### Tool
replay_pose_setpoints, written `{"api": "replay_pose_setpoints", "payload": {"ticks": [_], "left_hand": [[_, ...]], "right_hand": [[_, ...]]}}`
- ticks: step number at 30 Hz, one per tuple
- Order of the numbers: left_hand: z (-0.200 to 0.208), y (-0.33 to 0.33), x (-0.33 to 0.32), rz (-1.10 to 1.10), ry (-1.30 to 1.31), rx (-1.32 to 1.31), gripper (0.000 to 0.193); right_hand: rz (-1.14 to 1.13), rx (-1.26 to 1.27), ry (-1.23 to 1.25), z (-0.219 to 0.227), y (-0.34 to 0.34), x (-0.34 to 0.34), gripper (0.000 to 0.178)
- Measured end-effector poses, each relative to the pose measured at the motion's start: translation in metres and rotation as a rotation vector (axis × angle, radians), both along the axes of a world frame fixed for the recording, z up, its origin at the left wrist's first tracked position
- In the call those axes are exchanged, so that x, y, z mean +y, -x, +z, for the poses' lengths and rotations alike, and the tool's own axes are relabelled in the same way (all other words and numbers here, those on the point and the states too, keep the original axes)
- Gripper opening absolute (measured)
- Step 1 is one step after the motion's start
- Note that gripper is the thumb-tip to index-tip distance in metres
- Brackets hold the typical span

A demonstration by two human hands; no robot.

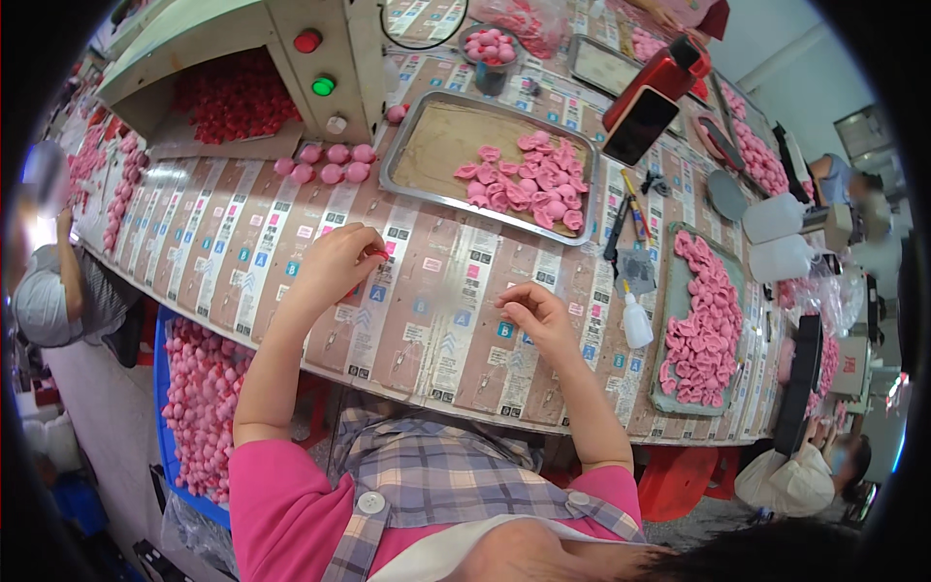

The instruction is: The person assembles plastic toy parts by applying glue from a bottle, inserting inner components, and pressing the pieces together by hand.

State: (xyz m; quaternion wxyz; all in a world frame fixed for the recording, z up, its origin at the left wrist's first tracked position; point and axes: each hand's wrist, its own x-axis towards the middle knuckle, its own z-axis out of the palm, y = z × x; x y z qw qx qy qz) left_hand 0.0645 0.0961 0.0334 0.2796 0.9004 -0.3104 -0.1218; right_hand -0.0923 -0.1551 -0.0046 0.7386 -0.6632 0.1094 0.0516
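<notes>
My left hand [341, 260] is over the table with its fingers bent closed. A small red piece shows at its fingertips, mostly hidden by them. To its right my right hand [539, 316] hovers, thumb and fingers curled together; whatever they hold, if anything, does not show. Beyond both hands lies a metal tray [412, 145] with a heap of soft pink cupped pieces [533, 184] in its right part. A short row of round pink balls [333, 173] sits left of that tray, in front of a machine.
The cream-coloured machine [344, 58] has red and green buttons and red pieces inside. At right are a white squeeze bottle [635, 320], a tray [679, 403] of pink pieces, a phone [641, 126] and a red bottle [669, 73]. A blue bin [163, 388] of pink balls stands lower left.
</notes>
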Motion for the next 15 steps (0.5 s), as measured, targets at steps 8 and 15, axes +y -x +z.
{"api": "replay_pose_setpoints", "payload": {"ticks": [8, 15], "left_hand": [[0.020, 0.059, -0.089, -0.626, 0.326, -0.167, 0.028], [0.000, 0.010, -0.118, -0.331, 0.572, 0.069, 0.027]], "right_hand": [[0.043, 0.105, -0.411, 0.001, 0.002, 0.002, 0.030], [-0.105, 0.037, -0.494, -0.001, 0.001, -0.014, 0.028]]}}
